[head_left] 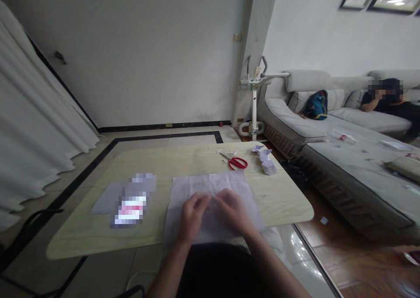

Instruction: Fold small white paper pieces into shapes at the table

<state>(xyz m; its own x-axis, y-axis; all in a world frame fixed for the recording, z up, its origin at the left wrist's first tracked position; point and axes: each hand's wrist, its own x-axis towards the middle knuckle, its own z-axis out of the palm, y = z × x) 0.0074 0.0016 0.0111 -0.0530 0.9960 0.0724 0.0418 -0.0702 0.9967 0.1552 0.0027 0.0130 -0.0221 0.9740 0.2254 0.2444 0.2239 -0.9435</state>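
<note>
A large white printed sheet of paper (210, 188) lies on the pale wooden table (282, 201) right in front of me. My left hand (192, 215) and my right hand (234, 212) rest side by side on the sheet's near half, knuckles up, fingers curled and pinching the paper between them. Red-handled scissors (236, 161) lie beyond the sheet at the table's far side, with a small pile of folded paper pieces (266, 160) to their right.
A grey stack of sheets (108, 197) lies left of my hands. A grey sofa (354, 158) stands to the right with a blue backpack (315, 105) and a person (393, 103) reclining on it. A white exercise machine (254, 110) stands behind the table. Curtains (29, 127) hang left.
</note>
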